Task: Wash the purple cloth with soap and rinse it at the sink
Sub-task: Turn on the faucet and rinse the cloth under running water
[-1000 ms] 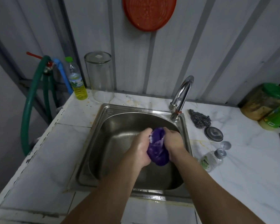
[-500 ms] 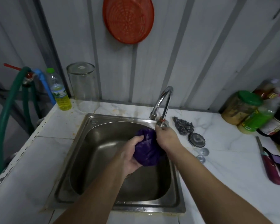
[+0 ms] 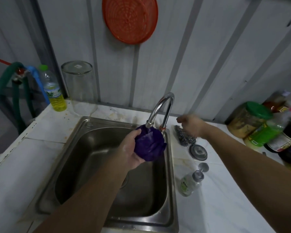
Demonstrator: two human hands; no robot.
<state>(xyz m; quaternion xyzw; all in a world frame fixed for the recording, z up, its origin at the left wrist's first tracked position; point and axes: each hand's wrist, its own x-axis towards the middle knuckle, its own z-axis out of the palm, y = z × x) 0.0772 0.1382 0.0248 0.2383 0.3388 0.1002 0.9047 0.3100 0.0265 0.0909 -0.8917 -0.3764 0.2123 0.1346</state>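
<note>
My left hand (image 3: 129, 152) grips the bunched purple cloth (image 3: 149, 143) and holds it right under the spout of the chrome tap (image 3: 160, 108), over the steel sink (image 3: 84, 132). A thin stream of water seems to fall onto the cloth. My right hand (image 3: 190, 125) hovers to the right of the tap, above the steel scourer (image 3: 183, 139), fingers apart and blurred, holding nothing. A small clear soap bottle (image 3: 188, 184) lies on its side on the counter right of the sink.
A metal sink plug (image 3: 198, 152) lies by the scourer. Jars and bottles (image 3: 259, 125) crowd the right back corner. An upturned glass jar (image 3: 79, 86), a yellow liquid bottle (image 3: 53, 91) and green hoses (image 3: 0, 88) stand at the left. An orange strainer (image 3: 129, 19) hangs on the wall.
My right hand has let go of the cloth and moved right, past the tap. My left hand has lifted the cloth up under the spout.
</note>
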